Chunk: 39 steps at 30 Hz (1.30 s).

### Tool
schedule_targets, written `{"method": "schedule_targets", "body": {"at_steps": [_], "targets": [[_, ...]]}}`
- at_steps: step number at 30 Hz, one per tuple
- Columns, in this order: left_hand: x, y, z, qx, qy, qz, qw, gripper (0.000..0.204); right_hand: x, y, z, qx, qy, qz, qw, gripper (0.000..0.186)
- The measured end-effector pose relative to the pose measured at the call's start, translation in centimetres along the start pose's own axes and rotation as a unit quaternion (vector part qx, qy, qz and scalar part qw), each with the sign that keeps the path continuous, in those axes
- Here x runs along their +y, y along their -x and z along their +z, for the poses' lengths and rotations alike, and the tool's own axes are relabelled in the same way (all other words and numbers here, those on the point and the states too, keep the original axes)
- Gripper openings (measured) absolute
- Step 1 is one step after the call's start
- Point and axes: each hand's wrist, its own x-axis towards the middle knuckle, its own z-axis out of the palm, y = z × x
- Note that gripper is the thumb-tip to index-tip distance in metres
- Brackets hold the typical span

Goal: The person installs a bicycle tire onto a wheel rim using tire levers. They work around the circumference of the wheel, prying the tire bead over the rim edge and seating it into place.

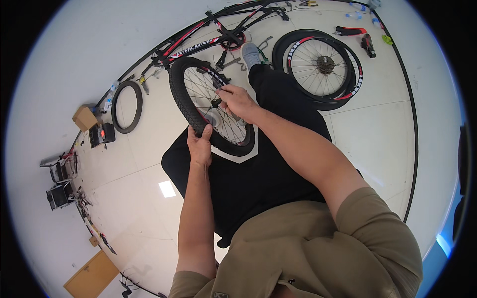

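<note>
A bicycle wheel with a knobbly black tyre (185, 102) stands tilted between my legs, its spokes and hub facing my right side. My left hand (200, 141) grips the tyre at its near left edge, thumb lying over the tread. My right hand (238, 103) is over the spokes beside the hub (216, 103), its fingers curled and pressed together. What those fingers hold, if anything, is hidden. Through the spokes, a pale round shape shows behind the wheel.
A red, white and black bike frame (198, 45) lies ahead by the wall. Another wheel with a cassette (325, 65) rests on the floor at right. A loose tyre (115, 107), an open carton (85, 118) and a toolbox (95, 136) are at left. Bottles (354, 16) lie far right.
</note>
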Motion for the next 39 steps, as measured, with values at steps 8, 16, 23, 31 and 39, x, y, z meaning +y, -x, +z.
{"method": "schedule_targets", "body": {"at_steps": [8, 16, 23, 31, 39], "targets": [[1.5, -0.7, 0.0, -0.007, -0.025, 0.004, 1.000, 0.045, 4.8, -0.8, 0.1, -0.009, 0.371, -0.009, 0.929, 0.032], [-0.4, -1.3, 1.6, 0.126, -0.037, 0.106, 0.986, 0.039, 3.8, 0.6, 0.9, -0.066, 0.463, 0.021, 0.884, 0.031], [0.0, -1.4, 1.3, 0.112, 0.013, 0.076, 0.991, 0.036, 5.3, 0.1, 1.7, -0.103, 0.470, -0.051, 0.875, 0.028], [-0.1, -1.2, 1.2, 0.103, 0.015, 0.077, 0.992, 0.033, 5.9, -1.5, 2.7, -0.084, 0.470, -0.055, 0.877, 0.034], [0.1, -0.9, 1.3, 0.092, 0.022, 0.071, 0.993, 0.033, 4.5, -0.8, 3.1, -0.096, 0.454, -0.022, 0.886, 0.039]]}}
